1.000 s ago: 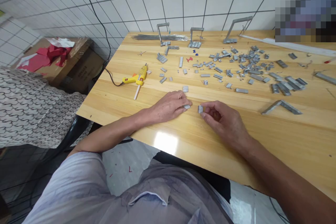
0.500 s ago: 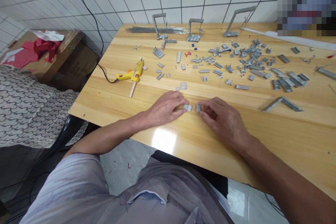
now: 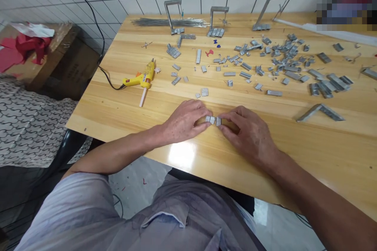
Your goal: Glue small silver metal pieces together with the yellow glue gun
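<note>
Near the table's front edge, my left hand [image 3: 188,120] pinches a small pair of joined grey metal-looking pieces [image 3: 210,119] between thumb and fingers. Facing it, my right hand [image 3: 247,129] grips a single small grey piece [image 3: 218,121] by its sides. A very narrow gap seems to part the two; whether they touch I cannot tell. Just beyond my fingers lie another small grey block [image 3: 204,92] and a smaller bit [image 3: 197,95]. To the left rests a yellow glue gun [image 3: 146,78] with a white glue stick in its back end.
Many loose grey pieces [image 3: 291,62] cover the right side of the wooden table [image 3: 141,125]. Three bent grey stands [image 3: 217,21] rise along the back beside a bundle of thin wires [image 3: 147,22]. An L-shaped grey piece [image 3: 321,111] lies at right. A cardboard box [image 3: 64,51] stands left.
My right hand has moved left, bringing its single piece close to the pair in my left hand. The left hand keeps its pinch. The whole view has shifted slightly.
</note>
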Available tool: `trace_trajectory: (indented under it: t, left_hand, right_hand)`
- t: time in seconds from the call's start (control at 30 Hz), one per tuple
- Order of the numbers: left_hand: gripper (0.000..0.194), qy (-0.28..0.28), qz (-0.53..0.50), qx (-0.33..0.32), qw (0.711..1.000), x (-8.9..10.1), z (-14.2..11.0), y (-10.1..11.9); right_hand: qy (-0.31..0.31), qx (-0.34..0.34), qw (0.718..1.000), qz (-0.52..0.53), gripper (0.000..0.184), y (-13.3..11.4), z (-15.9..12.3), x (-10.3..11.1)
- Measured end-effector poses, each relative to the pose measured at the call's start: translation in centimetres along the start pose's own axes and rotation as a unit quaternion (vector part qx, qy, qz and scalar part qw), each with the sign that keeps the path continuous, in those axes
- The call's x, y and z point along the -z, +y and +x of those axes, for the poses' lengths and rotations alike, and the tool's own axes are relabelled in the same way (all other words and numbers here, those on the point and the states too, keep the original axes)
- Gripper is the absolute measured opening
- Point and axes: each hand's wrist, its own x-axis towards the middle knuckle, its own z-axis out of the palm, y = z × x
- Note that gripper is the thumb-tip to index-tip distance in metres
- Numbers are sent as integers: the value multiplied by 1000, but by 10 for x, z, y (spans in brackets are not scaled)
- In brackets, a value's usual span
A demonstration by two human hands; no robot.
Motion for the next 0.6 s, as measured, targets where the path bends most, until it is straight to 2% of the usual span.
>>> trace_trajectory:
  t: [0.6]
  left_hand:
    - [20,2,-14,-13,1000,-3,1,0]
  right_hand:
    - [-10,-16,1000,3,11,-3,5,1]
